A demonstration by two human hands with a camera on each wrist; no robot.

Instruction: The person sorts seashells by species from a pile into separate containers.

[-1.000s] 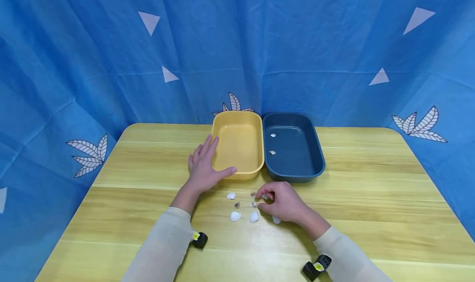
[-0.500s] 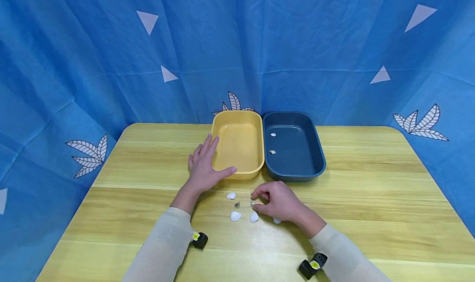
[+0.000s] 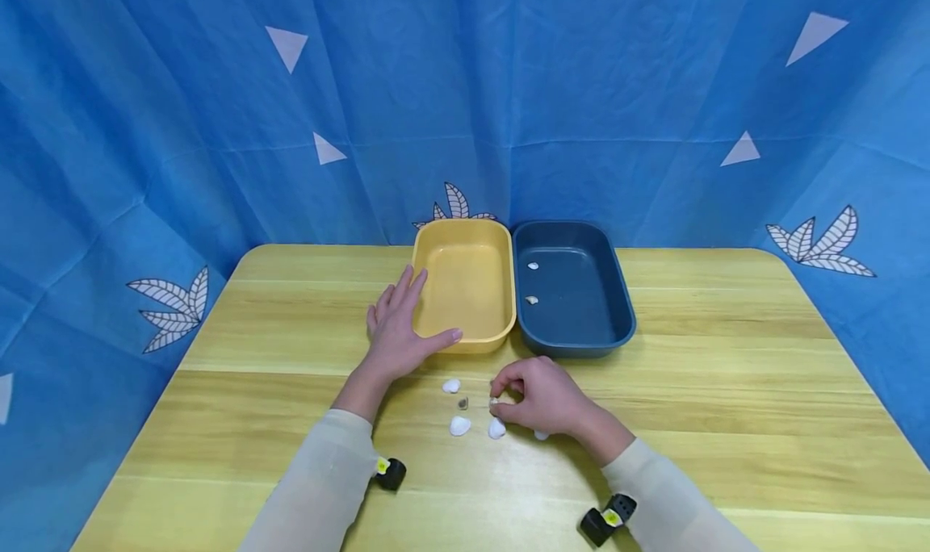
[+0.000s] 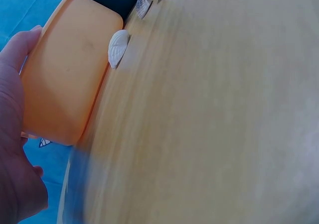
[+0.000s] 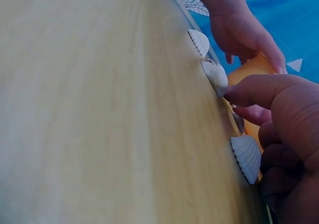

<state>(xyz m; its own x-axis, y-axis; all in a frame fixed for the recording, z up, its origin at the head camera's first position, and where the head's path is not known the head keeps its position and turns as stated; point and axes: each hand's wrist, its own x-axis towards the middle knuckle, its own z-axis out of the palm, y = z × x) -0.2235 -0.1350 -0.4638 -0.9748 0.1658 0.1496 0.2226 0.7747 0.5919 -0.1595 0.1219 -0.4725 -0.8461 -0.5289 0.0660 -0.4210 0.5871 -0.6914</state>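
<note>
My left hand [image 3: 398, 334] rests on the near left corner of a yellow tray [image 3: 462, 345], thumb over the front rim and straight fingers along the left side. On the table, my right hand [image 3: 543, 397] pinches a small shell [image 3: 493, 403] between thumb and index finger. White scallop-like shells lie around it: one shell [image 3: 451, 386] behind left, one shell [image 3: 459, 426] in front left, another shell [image 3: 496, 428] just below the thumb. A small brown shell [image 3: 462, 404] sits between the left ones. In the right wrist view a ribbed white shell [image 5: 246, 158] lies beside the curled fingers.
A dark blue tray [image 3: 581, 349] stands against the yellow tray's right side. Inside it are a small white shell [image 3: 534, 266] and a small pale shell [image 3: 532, 300]. A blue curtain [image 3: 617, 92] hangs behind the wooden table [image 3: 726, 391].
My right hand has moved slightly left, and its thumb and index finger have closed on the small shell. The left hand stays on the yellow tray.
</note>
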